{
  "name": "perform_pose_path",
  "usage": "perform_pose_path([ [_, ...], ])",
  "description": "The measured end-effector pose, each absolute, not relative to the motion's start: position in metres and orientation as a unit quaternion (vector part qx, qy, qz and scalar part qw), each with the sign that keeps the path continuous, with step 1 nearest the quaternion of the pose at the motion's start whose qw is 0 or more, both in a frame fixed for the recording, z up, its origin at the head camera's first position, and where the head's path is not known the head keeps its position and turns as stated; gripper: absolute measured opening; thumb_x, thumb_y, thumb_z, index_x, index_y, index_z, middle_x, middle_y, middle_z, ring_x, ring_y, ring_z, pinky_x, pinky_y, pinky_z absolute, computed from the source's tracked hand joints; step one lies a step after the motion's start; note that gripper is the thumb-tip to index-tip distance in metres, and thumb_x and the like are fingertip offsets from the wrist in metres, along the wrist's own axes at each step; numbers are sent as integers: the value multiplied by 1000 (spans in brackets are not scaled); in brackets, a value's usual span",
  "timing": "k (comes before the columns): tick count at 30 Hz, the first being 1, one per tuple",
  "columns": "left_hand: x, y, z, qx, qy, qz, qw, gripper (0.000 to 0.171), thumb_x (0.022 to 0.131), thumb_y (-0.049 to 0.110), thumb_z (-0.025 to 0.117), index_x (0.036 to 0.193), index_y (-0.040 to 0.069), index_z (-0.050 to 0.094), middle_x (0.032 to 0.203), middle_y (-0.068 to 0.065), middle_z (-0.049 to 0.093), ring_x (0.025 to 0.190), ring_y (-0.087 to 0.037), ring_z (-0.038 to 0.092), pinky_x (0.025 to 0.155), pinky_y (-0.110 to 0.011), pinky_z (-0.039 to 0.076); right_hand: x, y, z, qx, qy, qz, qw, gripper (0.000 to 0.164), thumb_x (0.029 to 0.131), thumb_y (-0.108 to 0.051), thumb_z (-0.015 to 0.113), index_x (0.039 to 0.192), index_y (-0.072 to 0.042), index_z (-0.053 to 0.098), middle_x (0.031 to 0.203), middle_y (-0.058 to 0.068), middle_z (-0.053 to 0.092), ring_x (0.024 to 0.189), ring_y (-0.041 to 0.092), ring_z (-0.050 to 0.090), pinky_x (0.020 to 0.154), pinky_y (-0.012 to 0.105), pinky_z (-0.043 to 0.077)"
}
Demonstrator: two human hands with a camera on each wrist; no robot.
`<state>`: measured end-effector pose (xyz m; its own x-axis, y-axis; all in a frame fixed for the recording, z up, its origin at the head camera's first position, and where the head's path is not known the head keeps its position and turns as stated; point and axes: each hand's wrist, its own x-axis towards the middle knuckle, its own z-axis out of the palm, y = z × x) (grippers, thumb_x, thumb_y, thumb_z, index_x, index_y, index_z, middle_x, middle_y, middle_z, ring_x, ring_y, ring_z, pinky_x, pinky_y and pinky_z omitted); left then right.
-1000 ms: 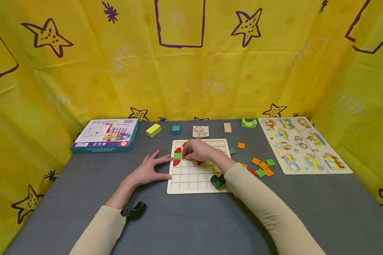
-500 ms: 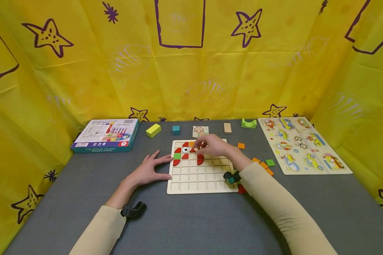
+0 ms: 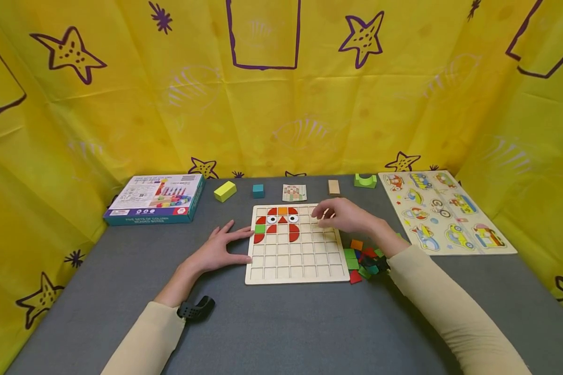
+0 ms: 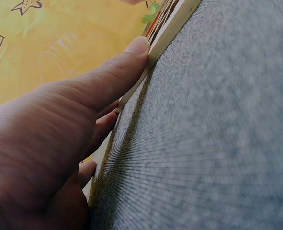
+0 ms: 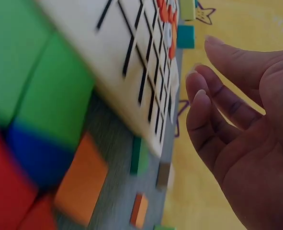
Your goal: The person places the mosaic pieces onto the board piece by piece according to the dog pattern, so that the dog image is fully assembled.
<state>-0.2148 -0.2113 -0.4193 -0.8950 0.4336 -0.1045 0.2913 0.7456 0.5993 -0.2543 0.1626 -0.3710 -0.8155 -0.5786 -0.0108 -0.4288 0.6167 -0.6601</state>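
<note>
A wooden grid board (image 3: 295, 260) lies on the table in the head view. Its upper left holds red rounded tiles (image 3: 294, 234), an orange square tile (image 3: 282, 211), a green square tile (image 3: 260, 229), a red triangle tile (image 3: 282, 220) and two eye tiles (image 3: 293, 219). My left hand (image 3: 216, 252) rests at the board's left edge, thumb and fingers spread and touching it, as the left wrist view also shows. Over the board's upper right hovers my right hand (image 3: 344, 214), fingers loosely bent. In the right wrist view, nothing shows between its thumb and fingertips.
Loose coloured tiles (image 3: 352, 263) lie right of the board, partly under my right wrist. Behind stand a yellow block (image 3: 225, 191), a teal cube (image 3: 258, 191), a pattern card (image 3: 294, 192), a wooden block (image 3: 333, 187) and a green arch (image 3: 365, 181). A box (image 3: 155, 200) and picture puzzle (image 3: 443, 213) flank them.
My right hand has moved right, from the eye tiles to the board's upper right. The right eye tile and a red tile above it are now uncovered. My left hand stays put.
</note>
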Motion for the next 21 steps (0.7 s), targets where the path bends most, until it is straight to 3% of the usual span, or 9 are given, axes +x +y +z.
perform_pose_path([
  [7,-216,-212,-418,195,928,297,114,81,81,54,80,151,23,52,163,-14,30,150,-47,3,109,-76,7,-238,200,-376,-282,895,-333,96,21,93,-8,73,113,-3,71,101,4,69,91,22,64,81,39,53],
  [12,-216,-213,-417,202,926,297,114,81,82,53,80,151,22,51,161,-9,35,151,-44,3,111,-73,4,-227,226,-380,-266,897,-339,96,19,93,-8,74,111,-3,71,100,2,69,89,20,65,80,38,55],
  [21,-215,-211,-418,202,924,300,121,81,82,54,80,151,22,51,161,-9,34,151,-44,2,111,-74,4,-207,259,-381,-260,900,-327,127,17,91,-11,77,106,-6,72,95,-3,68,82,17,60,76,31,52],
])
